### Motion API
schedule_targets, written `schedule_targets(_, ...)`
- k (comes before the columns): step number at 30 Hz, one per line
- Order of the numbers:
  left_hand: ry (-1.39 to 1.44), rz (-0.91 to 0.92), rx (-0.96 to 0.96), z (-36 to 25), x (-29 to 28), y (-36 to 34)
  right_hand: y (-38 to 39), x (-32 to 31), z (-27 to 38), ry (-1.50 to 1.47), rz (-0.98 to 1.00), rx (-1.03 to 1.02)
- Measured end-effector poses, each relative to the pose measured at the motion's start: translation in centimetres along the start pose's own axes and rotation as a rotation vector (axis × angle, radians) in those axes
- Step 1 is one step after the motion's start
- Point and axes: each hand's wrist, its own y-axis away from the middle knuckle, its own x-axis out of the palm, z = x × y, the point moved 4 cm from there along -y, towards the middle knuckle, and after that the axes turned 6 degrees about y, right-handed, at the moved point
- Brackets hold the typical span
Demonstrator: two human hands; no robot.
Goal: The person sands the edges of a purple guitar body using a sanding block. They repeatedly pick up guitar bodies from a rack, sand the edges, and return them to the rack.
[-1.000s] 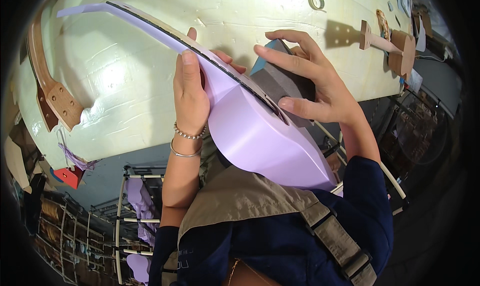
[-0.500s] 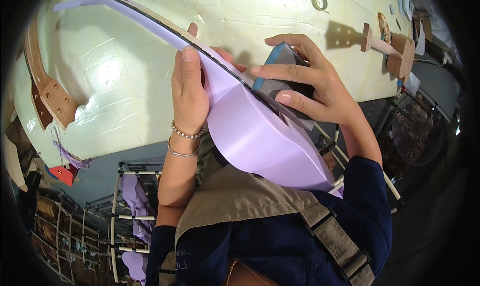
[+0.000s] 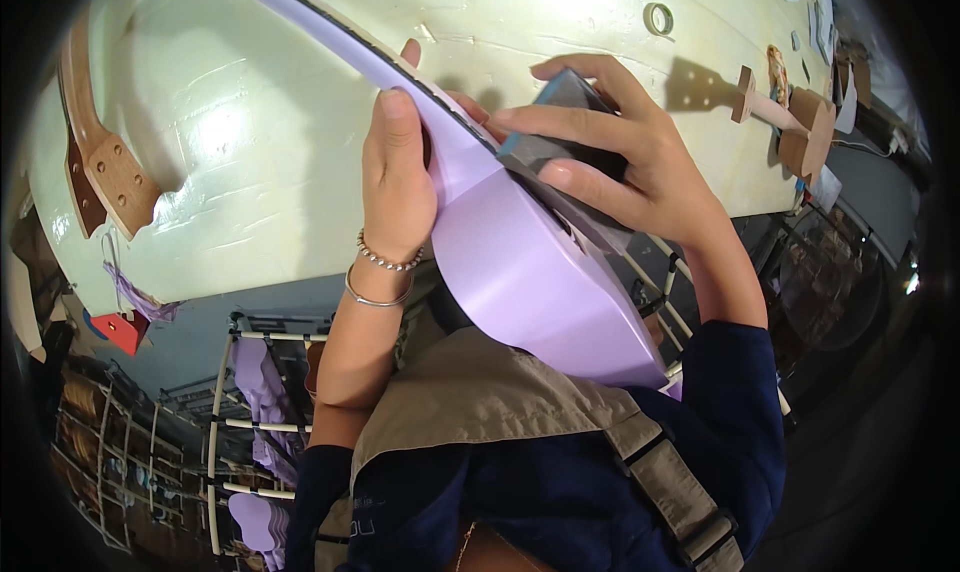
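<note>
A lilac-painted small guitar body (image 3: 540,282) with its neck (image 3: 330,32) running up to the left rests against my apron. My left hand (image 3: 400,177) grips it where the neck meets the body, thumb on top. My right hand (image 3: 620,162) presses a dark sanding block with a blue edge (image 3: 560,122) flat on the guitar's top face. Two bracelets circle my left wrist.
A cream-painted workbench (image 3: 250,172) lies behind the guitar. Wooden necks (image 3: 95,157) sit at its left edge, a tape roll (image 3: 658,17) and a wooden neck piece (image 3: 790,122) to the right. A rack holding more lilac bodies (image 3: 260,392) stands below left.
My right hand and the sanding block have slid up the guitar's top toward the neck joint. The left hand keeps its grip.
</note>
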Motion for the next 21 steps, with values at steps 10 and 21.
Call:
schedule_targets(10,-0.123,-0.034,0.018,0.3,-0.6,-0.1,-1.9,0.2,0.3,-0.013,0.101,0.030)
schedule_targets(21,-0.175,-0.084,0.097,0.3,-0.9,-0.2,-6.8,1.3,0.2,-0.035,0.056,-0.008)
